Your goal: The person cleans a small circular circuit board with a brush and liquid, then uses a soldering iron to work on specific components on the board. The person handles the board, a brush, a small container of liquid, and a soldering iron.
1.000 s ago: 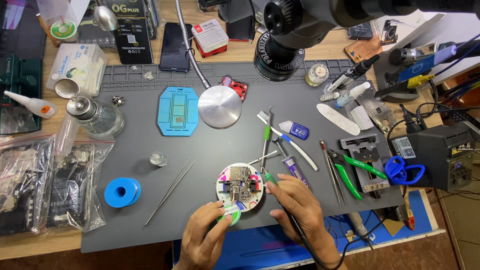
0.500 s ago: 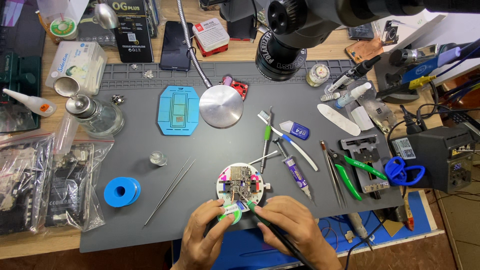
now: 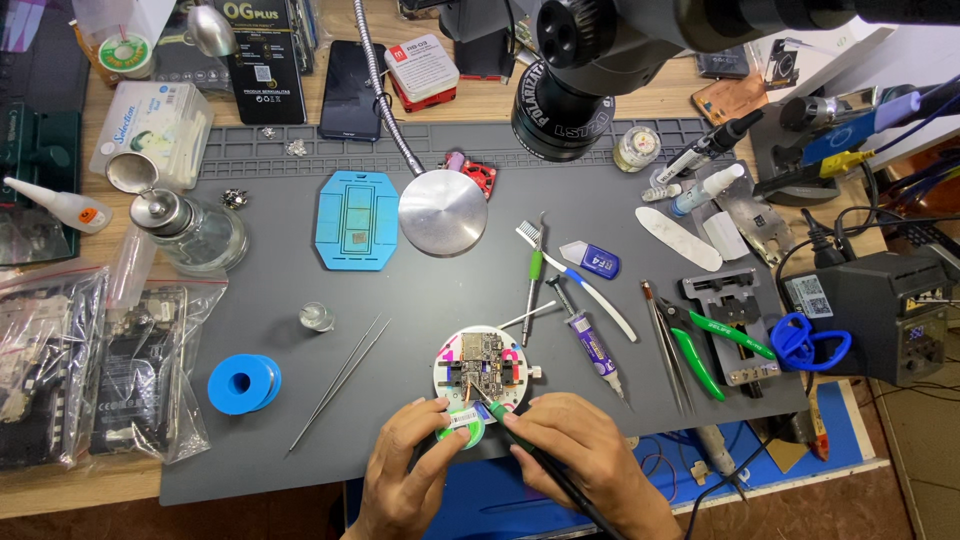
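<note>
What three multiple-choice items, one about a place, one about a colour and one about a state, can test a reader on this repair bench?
1. Where does the blue spool lie?
A. left of the tweezers
B. on the dark phone
C. under the right hand

2. Which colour are the cutter handles?
A. red
B. green
C. white

3. What does the left hand do?
A. lies flat
B. lifts scissors
C. pinches a small green reel

Answers: 1 A, it sits on the mat's left side; 2 B, both handles are green; 3 C, fingers grip the reel beside the round board holder.

A red-and-white box (image 3: 421, 70) beside a dark phone screen (image 3: 350, 88); black packet (image 3: 262, 60) left.
</note>
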